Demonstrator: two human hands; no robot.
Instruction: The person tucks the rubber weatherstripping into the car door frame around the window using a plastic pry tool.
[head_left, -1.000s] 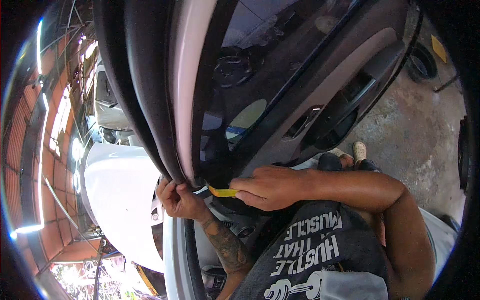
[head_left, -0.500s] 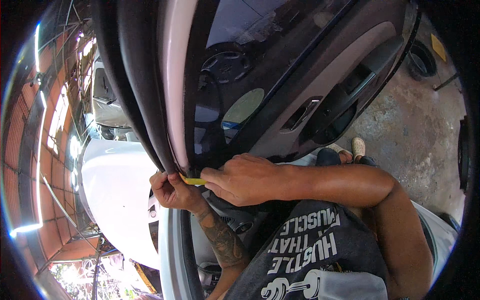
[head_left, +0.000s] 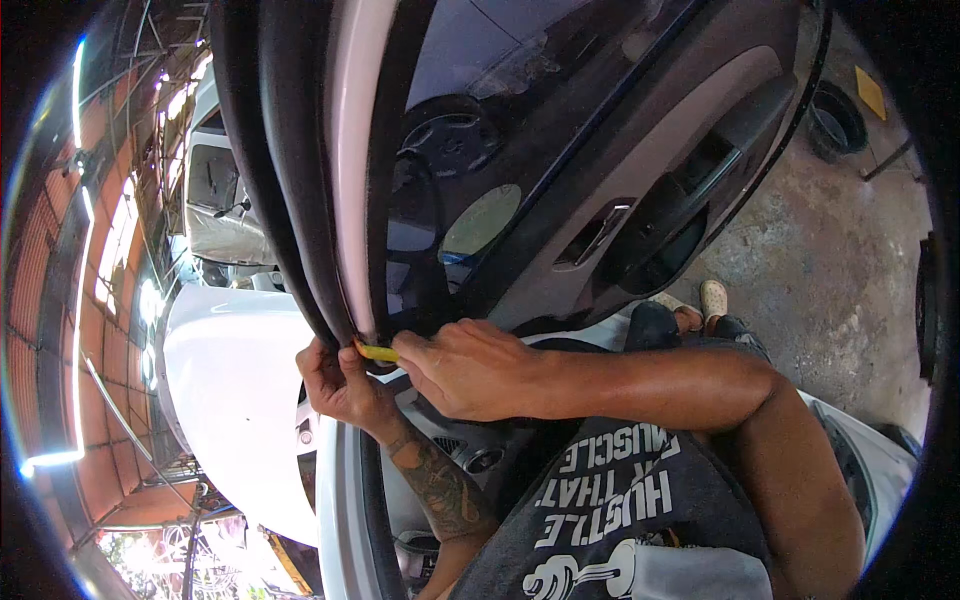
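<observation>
A black rubber door seal [head_left: 295, 190] runs down beside the white-edged frame of a car door [head_left: 640, 190]. At its lower end my left hand [head_left: 345, 385] is closed, thumb and bent fingers pinching the seal. My right hand [head_left: 465, 370] grips a slim yellow tool [head_left: 378, 353], mostly hidden in its fingers. The tool's tip, orange at its end, points left and touches or nearly touches the seal by my left thumb; its exact kind cannot be made out. The two hands are close together at the door frame's lower corner.
The door's dark window [head_left: 480, 120] mirrors a steering wheel. A white car body panel [head_left: 235, 390] lies to the left, with another covered vehicle [head_left: 220, 190] behind. A black tub [head_left: 835, 120] stands on the concrete floor [head_left: 800, 240]. Clogs [head_left: 713, 298] show below the door.
My right hand and the yellow tool have shifted slightly left and up along the seal. My left hand keeps its pinch. The whole view has moved a little.
</observation>
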